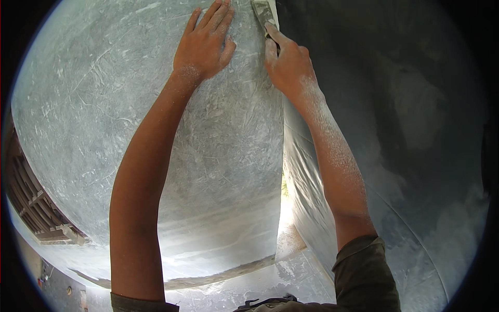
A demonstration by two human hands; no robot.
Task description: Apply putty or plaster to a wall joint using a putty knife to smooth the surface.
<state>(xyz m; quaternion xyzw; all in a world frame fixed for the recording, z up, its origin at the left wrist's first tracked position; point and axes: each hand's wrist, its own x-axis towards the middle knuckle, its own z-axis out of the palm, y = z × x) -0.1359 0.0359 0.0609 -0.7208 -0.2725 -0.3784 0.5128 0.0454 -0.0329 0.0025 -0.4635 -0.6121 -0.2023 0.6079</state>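
A broad, mottled grey plastered surface (223, 135) fills the left and middle of the view, with pale streaks and scratches across it. My left hand (205, 44) lies flat against it near the top, fingers stretched upward and thumb apart. At the surface's right edge, my right hand (291, 62) is closed around the handle of a scraper (266, 14). Its flat, dusty blade points upward along that edge; the upper end is cut off by the frame. White dust coats my right wrist and forearm, with a little on my left wrist.
Dark sheeting (416, 156) hangs along the right, with a wrinkled, lighter sheet (304, 177) beside the bright gap at the plaster's edge. A slatted brown frame (34, 195) stands at the lower left. A grey ledge (296, 275) runs along the bottom.
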